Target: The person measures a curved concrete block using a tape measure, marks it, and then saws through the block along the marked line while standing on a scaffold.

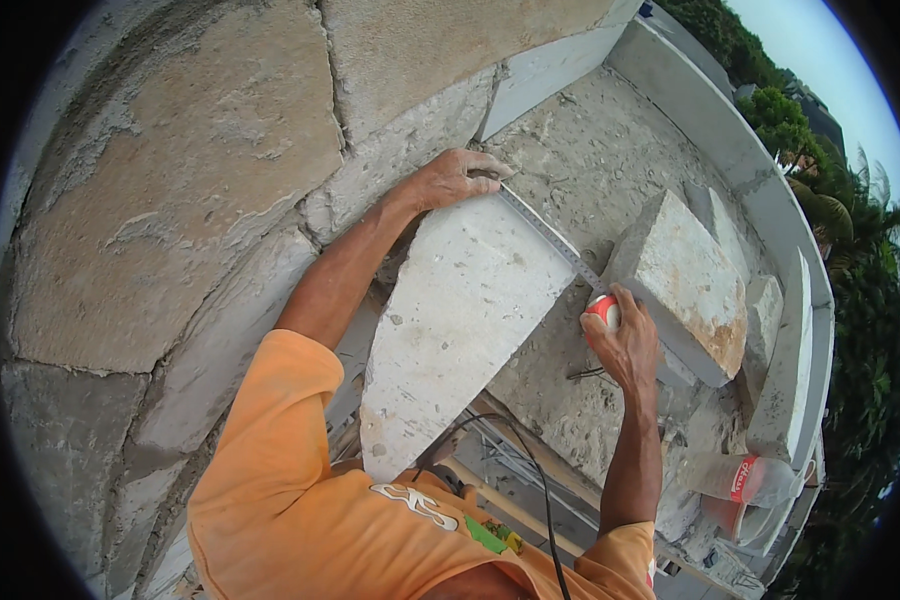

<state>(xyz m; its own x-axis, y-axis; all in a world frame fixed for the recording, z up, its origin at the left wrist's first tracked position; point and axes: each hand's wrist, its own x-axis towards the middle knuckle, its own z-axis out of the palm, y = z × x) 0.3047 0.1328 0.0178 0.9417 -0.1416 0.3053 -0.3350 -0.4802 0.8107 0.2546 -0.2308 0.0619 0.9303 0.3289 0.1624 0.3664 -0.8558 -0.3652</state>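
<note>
A pale, tapering concrete block [470, 310] lies in front of me, its wide end away from my body. Across that far edge stretches the metal blade [540, 226] of a tape measure. My left hand [458, 180] is at the block's far left corner, fingers closed over the blade's end. Beyond the right corner, my right hand [626, 335] grips the red and white case of the tape measure [604, 310]. The blade runs out of the case toward my left hand. The exact hold of the left fingertips is partly hidden.
Large stone slabs [170, 200] form a wall on the left. A thick loose block [680, 285] rests right of my right hand, with smaller pieces behind. A low parapet [730, 150] curves along the right. A clear plastic container [745, 480] stands lower right. A black cable [530, 455] hangs near my chest.
</note>
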